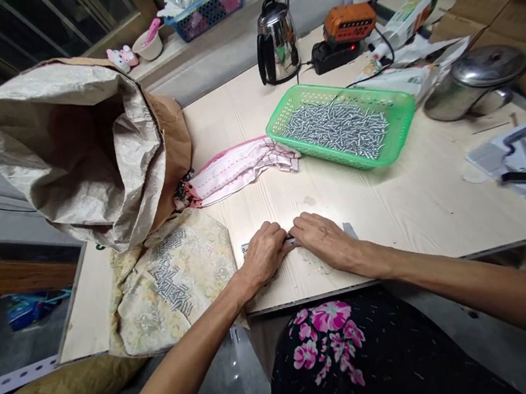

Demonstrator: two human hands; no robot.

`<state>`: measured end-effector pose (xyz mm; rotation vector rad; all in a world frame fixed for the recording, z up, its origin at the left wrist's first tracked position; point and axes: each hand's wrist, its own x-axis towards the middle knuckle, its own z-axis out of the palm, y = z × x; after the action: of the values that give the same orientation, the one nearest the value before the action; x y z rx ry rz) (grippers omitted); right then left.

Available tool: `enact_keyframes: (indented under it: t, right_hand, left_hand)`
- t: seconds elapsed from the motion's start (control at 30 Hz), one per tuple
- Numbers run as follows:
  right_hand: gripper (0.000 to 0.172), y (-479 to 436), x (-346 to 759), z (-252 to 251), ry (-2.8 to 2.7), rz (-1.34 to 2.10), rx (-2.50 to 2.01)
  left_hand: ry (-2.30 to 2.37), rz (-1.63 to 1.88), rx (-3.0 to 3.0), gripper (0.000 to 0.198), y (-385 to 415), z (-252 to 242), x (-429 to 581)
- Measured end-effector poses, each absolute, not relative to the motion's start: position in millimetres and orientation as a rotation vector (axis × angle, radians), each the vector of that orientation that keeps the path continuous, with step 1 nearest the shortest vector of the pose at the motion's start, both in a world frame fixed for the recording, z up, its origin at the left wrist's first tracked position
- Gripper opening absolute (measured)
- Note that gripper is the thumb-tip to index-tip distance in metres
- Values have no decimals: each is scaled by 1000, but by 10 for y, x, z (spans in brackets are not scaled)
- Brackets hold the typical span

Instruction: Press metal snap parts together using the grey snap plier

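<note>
Near the front edge of the table, my left hand (267,249) and my right hand (320,236) are closed close together on a thin grey metal strip (291,240). Part of the strip shows between the hands, and its left end sticks out past my left hand; the rest is covered by my fingers. To the left, a pile of small silver metal pins or screws (171,278) lies on a patterned cloth (206,252). Beyond my right hand stands a green plastic basket (402,128) holding many similar silver pieces (337,128).
A large open paper sack (150,175) stands at the left on the table (254,205). A pink and white cloth (238,169) lies behind my hands. Farther back are a steel kettle (279,41), an orange battery (349,23) on its charger, and a lidded metal pot (470,87).
</note>
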<state>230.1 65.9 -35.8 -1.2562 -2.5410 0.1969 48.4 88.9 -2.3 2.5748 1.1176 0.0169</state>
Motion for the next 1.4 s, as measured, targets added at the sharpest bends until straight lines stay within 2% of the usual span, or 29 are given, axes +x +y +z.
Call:
enact_keyframes:
  t: [0.13, 0.23, 0.37, 0.43, 0.57, 0.67, 0.73, 0.8, 1.03, 1.23, 1.33, 1.4]
  right_hand:
    - [15, 792, 2329, -321, -2615, 268, -1186]
    - [7, 855, 2358, -277, -2604, 283, -1206]
    - [57, 803, 2449, -254, -2516, 275, -1180]
    - [65, 732, 2500, -273, -2484, 275, -1143]
    - [52, 598, 2502, -365, -2397, 315, -1118]
    - [33, 539, 2408, -452, -2349, 325, -1154]
    - [18, 516, 2340, -498, -2359, 262, -1182]
    - [11, 503, 2296, -529, -2384, 152, -1200]
    - [11, 499, 2233, -575, -2347, -53, -1237]
    - [16, 534, 2160, -580, -2333, -60, -1182]
    - [19, 530, 2184, -571, -2339, -54, -1173]
    - [20, 513, 2205, -570, -2331, -40, -1184]
  left_hand:
    - [1164, 1, 2562, 30, 913, -70, 532]
    - [1234, 40, 2552, 27, 925, -65, 525]
    - [1406, 337, 2448, 44, 897, 40, 297]
    - [1639, 441, 2318, 32, 839, 123, 110]
    - [2003, 195, 2008, 41, 659, 225, -144]
    - [1952, -31, 1799, 37, 573, 189, -137]
    - [1901, -61, 1721, 35, 580, 133, -97]
    - [1881, -55, 1659, 36, 627, 72, -76]
    - [1893, -140, 1558, 26, 694, 40, -88]
    - [1950, -371, 2044, 14, 714, 222, 0]
    - [1829, -459, 1712, 20, 722, 234, -44]
    - [1823, -379, 1536, 23, 692, 254, -79]
